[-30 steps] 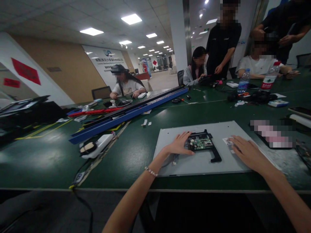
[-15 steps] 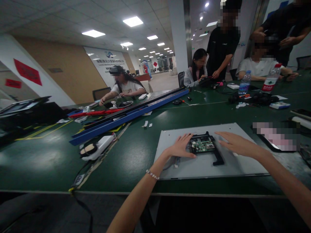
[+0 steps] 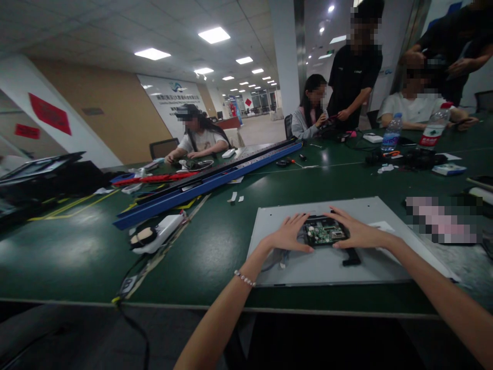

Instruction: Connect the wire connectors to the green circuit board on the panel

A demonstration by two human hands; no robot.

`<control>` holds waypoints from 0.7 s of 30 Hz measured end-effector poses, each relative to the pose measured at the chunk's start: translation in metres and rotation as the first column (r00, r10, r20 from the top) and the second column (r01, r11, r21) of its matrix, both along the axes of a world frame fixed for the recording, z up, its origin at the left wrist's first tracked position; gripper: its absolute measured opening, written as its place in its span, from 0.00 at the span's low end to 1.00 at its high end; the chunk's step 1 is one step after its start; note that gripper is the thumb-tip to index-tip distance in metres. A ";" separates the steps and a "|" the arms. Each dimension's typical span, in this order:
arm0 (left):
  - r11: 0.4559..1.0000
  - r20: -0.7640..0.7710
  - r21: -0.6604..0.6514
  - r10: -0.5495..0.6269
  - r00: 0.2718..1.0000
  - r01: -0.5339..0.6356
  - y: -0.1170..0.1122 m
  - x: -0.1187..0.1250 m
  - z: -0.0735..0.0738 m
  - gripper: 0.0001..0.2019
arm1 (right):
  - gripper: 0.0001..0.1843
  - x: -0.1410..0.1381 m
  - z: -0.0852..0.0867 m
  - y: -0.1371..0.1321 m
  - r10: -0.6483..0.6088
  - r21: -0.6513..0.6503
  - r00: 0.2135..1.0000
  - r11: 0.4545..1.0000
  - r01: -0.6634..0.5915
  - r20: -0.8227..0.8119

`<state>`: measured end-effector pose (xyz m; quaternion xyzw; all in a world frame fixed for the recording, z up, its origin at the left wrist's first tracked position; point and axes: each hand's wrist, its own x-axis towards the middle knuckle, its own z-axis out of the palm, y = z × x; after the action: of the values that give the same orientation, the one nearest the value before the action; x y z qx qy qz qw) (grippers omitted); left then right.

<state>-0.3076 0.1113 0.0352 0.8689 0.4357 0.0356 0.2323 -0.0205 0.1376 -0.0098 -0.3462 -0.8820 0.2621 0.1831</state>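
A green circuit board (image 3: 326, 232) sits in a black bracket (image 3: 352, 257) on a light grey metal panel (image 3: 265, 221). My left hand (image 3: 288, 234) curves around the bracket's left side, fingers at the far edge and thumb at the near edge. Opposite it, my right hand (image 3: 356, 231) clasps the right side in the same way, covering part of the bracket. The bracket's lower right arm sticks out below that hand. A thin cable with a small pale connector (image 3: 283, 262) lies under my left wrist.
Long blue rails (image 3: 215, 182) lie across the green table (image 3: 200, 257). A white device (image 3: 157, 234) stands at left, a phone (image 3: 442, 221) at right. Two bottles, one with a blue cap (image 3: 391, 134), stand farther back. Several people (image 3: 202, 136) are around the table.
My right hand has moved left and closed in on the bracket's right side. My left hand stays at the left side. The view has shifted slightly.
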 end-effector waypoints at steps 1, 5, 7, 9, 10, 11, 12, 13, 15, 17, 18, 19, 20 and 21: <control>1.000 -0.007 0.000 0.001 1.000 -0.001 0.000 0.000 0.000 0.60 | 0.51 0.000 0.000 0.000 -0.002 0.004 1.000 1.000 0.002 0.004; 1.000 -0.022 -0.001 -0.008 1.000 0.008 0.000 -0.001 -0.001 0.61 | 0.49 0.001 0.003 -0.003 -0.001 0.018 1.000 1.000 0.001 0.017; 1.000 -0.013 0.002 -0.017 1.000 0.017 -0.001 -0.001 -0.003 0.60 | 0.49 0.001 0.003 -0.005 -0.004 0.025 1.000 1.000 0.003 0.024; 1.000 -0.001 0.006 -0.022 1.000 0.022 -0.002 0.000 -0.003 0.60 | 0.49 0.001 0.003 -0.006 -0.007 0.034 1.000 0.999 0.006 0.028; 1.000 0.002 0.004 -0.022 1.000 0.022 -0.003 0.001 -0.002 0.60 | 0.49 0.001 0.003 -0.007 -0.010 0.038 1.000 0.999 0.009 0.028; 1.000 0.001 -0.004 -0.020 1.000 0.020 -0.003 0.001 -0.001 0.61 | 0.49 0.001 0.003 -0.007 -0.012 0.039 1.000 0.999 0.011 0.028; 1.000 0.001 -0.021 -0.017 1.000 0.017 -0.003 0.000 0.002 0.61 | 0.48 0.000 0.003 -0.008 -0.016 0.038 0.999 0.999 0.015 0.027; 0.999 0.004 -0.041 -0.013 1.000 0.013 -0.002 -0.002 0.005 0.61 | 0.47 0.000 0.002 -0.008 -0.021 0.037 0.999 0.999 0.020 0.026; 0.998 0.021 -0.068 0.003 1.000 -0.001 0.003 -0.012 0.012 0.58 | 0.45 0.000 0.002 -0.008 -0.028 0.030 0.999 0.999 0.027 0.029; 0.998 0.028 -0.025 0.067 0.997 -0.066 0.014 -0.030 0.018 0.51 | 0.42 0.001 0.002 -0.008 -0.032 0.015 0.999 0.999 0.031 0.033; 0.990 0.022 0.039 0.133 0.991 -0.134 0.022 -0.042 0.020 0.47 | 0.41 0.001 0.002 -0.008 -0.034 0.007 0.999 0.999 0.033 0.034; 0.965 0.007 0.127 0.232 0.973 -0.231 0.030 -0.056 0.021 0.41 | 0.40 0.001 0.002 -0.007 -0.037 0.002 0.999 0.999 0.037 0.033; 0.913 -0.016 0.225 0.354 0.935 -0.342 0.038 -0.070 0.021 0.36 | 0.39 0.001 0.002 -0.007 -0.042 -0.001 0.999 0.999 0.042 0.030; 0.838 -0.036 0.319 0.478 0.878 -0.443 0.047 -0.085 0.021 0.30 | 0.38 0.001 0.002 -0.007 -0.048 0.001 0.998 0.999 0.048 0.027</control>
<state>-0.3927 0.1579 0.0563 0.7640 0.6339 0.1067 0.0567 -0.0199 0.1307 -0.0082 -0.3709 -0.8758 0.2530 0.1775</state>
